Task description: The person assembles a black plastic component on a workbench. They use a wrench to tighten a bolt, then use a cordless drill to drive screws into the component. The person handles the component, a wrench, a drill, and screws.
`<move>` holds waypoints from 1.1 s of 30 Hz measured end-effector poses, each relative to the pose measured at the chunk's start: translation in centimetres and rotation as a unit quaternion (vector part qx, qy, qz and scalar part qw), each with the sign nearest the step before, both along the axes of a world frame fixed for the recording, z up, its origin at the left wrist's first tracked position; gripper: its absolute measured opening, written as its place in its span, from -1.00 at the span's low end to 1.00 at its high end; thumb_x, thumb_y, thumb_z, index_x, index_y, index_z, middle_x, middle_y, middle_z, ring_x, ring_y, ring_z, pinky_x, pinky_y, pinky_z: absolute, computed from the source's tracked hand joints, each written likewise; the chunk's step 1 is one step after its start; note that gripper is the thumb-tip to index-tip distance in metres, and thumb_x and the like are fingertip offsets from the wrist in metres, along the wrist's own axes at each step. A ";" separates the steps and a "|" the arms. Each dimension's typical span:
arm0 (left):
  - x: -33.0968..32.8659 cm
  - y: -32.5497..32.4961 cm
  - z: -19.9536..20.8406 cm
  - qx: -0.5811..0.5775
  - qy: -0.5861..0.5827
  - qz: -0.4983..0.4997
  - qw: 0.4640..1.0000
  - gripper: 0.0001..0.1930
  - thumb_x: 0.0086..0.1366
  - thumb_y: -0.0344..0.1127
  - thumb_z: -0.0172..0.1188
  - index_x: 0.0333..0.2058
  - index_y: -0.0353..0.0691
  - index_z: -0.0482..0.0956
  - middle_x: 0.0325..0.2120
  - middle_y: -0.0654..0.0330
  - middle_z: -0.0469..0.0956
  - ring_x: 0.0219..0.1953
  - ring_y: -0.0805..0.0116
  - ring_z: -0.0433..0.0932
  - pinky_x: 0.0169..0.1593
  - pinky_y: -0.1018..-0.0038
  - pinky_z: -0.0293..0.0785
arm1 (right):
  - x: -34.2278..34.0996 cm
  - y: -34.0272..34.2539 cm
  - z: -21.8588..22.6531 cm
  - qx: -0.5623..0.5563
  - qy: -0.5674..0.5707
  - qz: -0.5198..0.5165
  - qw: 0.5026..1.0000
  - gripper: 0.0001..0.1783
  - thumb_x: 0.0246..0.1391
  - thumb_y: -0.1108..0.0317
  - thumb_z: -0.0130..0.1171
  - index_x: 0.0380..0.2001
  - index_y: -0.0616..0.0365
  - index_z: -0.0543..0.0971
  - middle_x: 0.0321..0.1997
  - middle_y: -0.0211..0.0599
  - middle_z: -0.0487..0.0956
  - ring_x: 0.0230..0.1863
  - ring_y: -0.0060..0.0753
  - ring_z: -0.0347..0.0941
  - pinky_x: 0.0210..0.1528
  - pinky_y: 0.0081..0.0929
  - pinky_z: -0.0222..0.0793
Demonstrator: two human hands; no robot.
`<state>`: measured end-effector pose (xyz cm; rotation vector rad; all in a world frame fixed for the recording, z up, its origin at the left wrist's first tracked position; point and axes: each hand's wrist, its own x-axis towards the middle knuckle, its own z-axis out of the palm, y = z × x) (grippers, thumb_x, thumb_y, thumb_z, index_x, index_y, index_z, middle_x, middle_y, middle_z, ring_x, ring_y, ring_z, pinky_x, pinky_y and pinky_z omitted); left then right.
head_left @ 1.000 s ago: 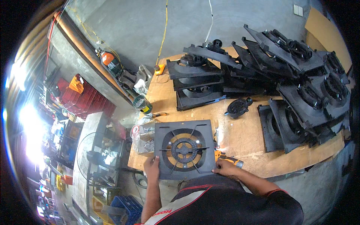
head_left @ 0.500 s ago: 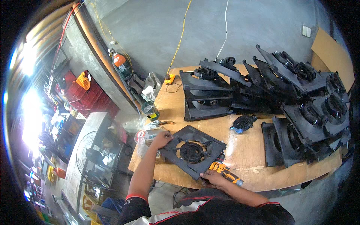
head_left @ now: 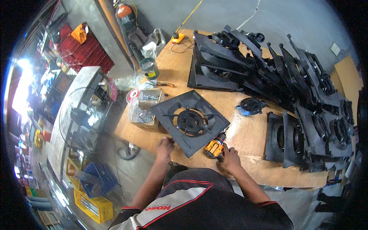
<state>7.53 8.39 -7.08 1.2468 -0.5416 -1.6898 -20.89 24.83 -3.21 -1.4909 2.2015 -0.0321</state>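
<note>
A square black stove-top plate (head_left: 168, 115) with a round burner (head_left: 190, 122) at its centre lies flat near the table's front edge. Beside its right corner, my right hand (head_left: 231, 158) is closed around the handle of a yellow and black cordless drill (head_left: 215, 148). The hand covers the drill's rear part. My left hand (head_left: 165, 149) hangs at the front edge, left of the plate's near corner and apart from it; motion smears its fingers. Right of the plate rests a loose black burner (head_left: 251, 105) with a blue underside.
Several black stove plates (head_left: 222, 57) with burners are piled at the back and right. An open box of screws (head_left: 146, 115), a tape roll (head_left: 133, 95), orange-handled pliers (head_left: 165, 84) and a dark tub (head_left: 148, 69) stand on the left. A fan (head_left: 82, 119) is beyond the table.
Both hands have let go of the stove-top plate. My left hand has dropped toward the table's front edge, while the right has moved onto the drill. The view has shifted.
</note>
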 end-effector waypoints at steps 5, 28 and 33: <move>-4.4 -1.2 -2.9 0.076 0.104 0.028 0.991 -0.76 0.49 -0.25 -0.07 -0.05 -0.27 0.46 -0.24 0.10 0.59 -0.25 0.23 0.59 -0.14 0.27 0.56 | -1.0 -0.8 2.3 0.029 -0.030 0.000 0.999 0.07 -0.27 0.15 0.45 0.35 0.14 0.19 0.03 0.21 0.49 -0.02 0.24 0.52 0.03 -0.11 0.49; -3.7 -4.8 -3.9 0.118 0.233 -0.028 0.965 -0.73 0.43 -0.30 -0.06 -0.04 -0.34 0.46 -0.28 0.06 0.60 -0.28 0.15 0.62 -0.16 0.23 0.60 | -2.2 -15.0 19.1 0.025 -0.481 0.112 0.869 -0.41 0.02 0.17 0.34 0.00 0.42 0.50 -0.16 -0.09 0.66 -0.14 -0.33 0.58 0.02 -0.37 0.47; -4.1 -4.3 -2.0 0.127 0.206 -0.031 0.970 -0.67 0.41 -0.23 -0.02 -0.04 -0.38 0.48 -0.26 0.01 0.61 -0.28 0.12 0.63 -0.14 0.22 0.61 | -0.8 -17.7 18.5 0.078 -0.469 0.109 0.873 -0.45 0.02 0.24 0.33 0.01 0.40 0.50 -0.15 -0.13 0.65 -0.13 -0.36 0.57 0.04 -0.37 0.44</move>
